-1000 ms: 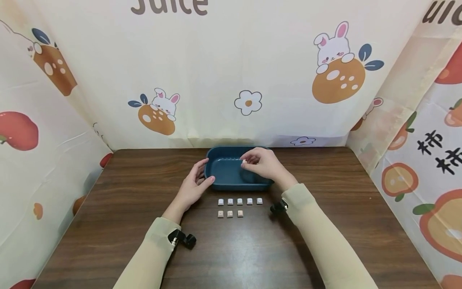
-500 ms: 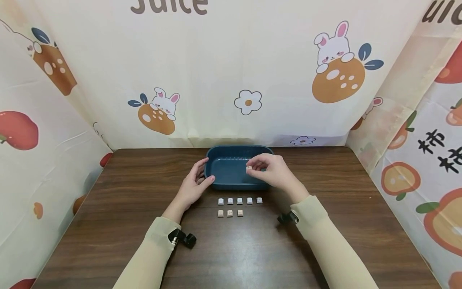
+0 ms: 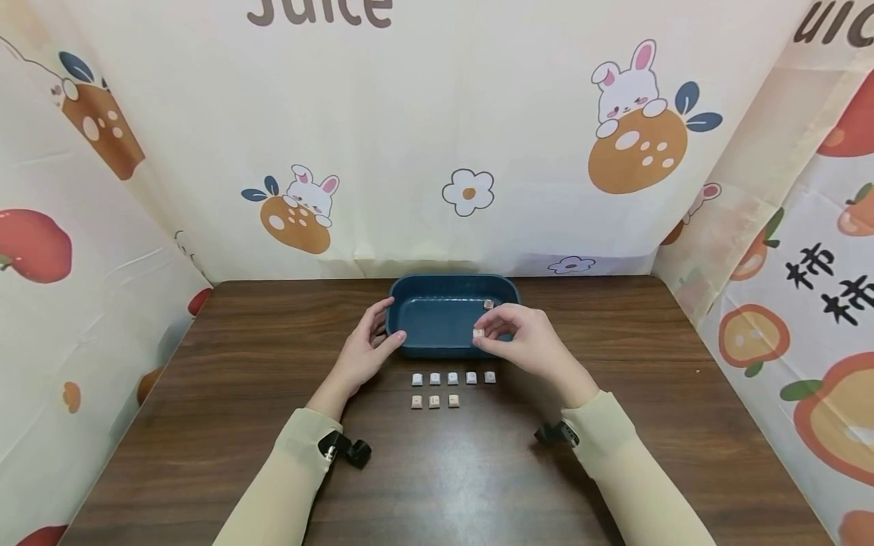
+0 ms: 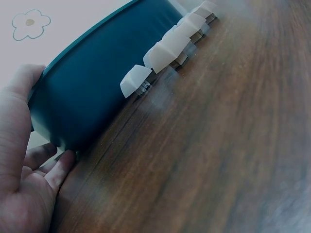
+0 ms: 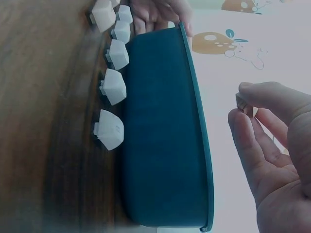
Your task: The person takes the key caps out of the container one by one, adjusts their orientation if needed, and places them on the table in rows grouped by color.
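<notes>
In the head view, my right hand (image 3: 522,341) pinches a small pale keycap (image 3: 478,333) between thumb and fingertips, above the front right part of a dark blue tray (image 3: 454,353). The right wrist view shows this keycap (image 5: 246,105) held higher than the tray's rim (image 5: 197,97). Another keycap (image 3: 488,304) lies inside the tray at the right, just beyond the fingers. My left hand (image 3: 362,349) rests against the tray's left end, fingers along the side and thumb at the front corner. Part of the tray's right end is hidden behind my right hand.
In front of the tray, several white keycaps (image 3: 453,378) stand in a row on the wooden table (image 3: 287,326). Nearer me is a second row of three beige keycaps (image 3: 434,402). A printed curtain (image 3: 403,152) hangs right behind the tray.
My right hand has moved right and toward me with the pinched keycap, from over the tray's middle to its front right. The keycap inside the tray has come into view. My left hand stays put.
</notes>
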A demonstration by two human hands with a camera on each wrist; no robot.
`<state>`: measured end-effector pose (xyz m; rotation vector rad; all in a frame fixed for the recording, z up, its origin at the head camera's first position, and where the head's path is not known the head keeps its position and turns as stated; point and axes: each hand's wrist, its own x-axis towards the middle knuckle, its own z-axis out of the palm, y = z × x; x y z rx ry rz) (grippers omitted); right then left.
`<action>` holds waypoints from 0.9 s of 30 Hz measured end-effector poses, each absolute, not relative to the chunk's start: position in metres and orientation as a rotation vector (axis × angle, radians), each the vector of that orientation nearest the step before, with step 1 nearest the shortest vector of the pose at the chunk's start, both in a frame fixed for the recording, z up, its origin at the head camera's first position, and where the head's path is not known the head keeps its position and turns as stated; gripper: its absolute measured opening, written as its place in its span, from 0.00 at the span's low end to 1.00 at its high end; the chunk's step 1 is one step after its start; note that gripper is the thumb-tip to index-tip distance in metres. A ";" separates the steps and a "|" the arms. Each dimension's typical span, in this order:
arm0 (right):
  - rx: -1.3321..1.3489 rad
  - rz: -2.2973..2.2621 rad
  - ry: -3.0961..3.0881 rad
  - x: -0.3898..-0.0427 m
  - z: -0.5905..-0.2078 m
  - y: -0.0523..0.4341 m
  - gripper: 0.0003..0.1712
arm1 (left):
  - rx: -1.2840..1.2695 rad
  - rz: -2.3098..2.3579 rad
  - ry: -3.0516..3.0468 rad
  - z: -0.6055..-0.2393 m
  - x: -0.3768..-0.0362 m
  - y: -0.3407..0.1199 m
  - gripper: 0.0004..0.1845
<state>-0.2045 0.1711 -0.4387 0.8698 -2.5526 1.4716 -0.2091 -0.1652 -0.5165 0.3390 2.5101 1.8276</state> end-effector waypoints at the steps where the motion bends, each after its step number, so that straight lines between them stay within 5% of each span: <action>1: 0.862 1.481 -2.553 -0.203 -0.440 0.172 0.11 | 0.340 1.828 2.509 -0.517 -0.209 -0.165 0.38; 27: 1.075 1.373 -2.716 -0.153 -0.478 0.173 0.09 | 0.338 1.837 2.501 -0.516 -0.209 -0.166 0.39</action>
